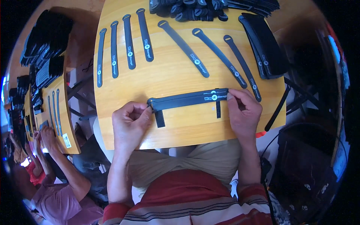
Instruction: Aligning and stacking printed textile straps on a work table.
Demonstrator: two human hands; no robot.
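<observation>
A small stack of black straps point(183, 100) with white print lies crosswise near the table's front edge. At its left end, by the slotted tips, my left hand point(131, 122) is closed with thumb and fingers pinched on it. My right hand point(243, 112) pinches the opposite end. Beneath the stack, two short black strips stick out toward me: a wider strip point(160, 119) beside my left fingers and a narrower strip point(218, 110) near my right fingers.
Several single straps point(130, 45) lie in a row at the far left of the wooden table point(123, 131); three more straps point(183, 48) slant to the right. Strap stacks point(264, 48) and bundles point(195, 11) sit at the back. A co-worker's hands point(45, 137) are at another table on the left.
</observation>
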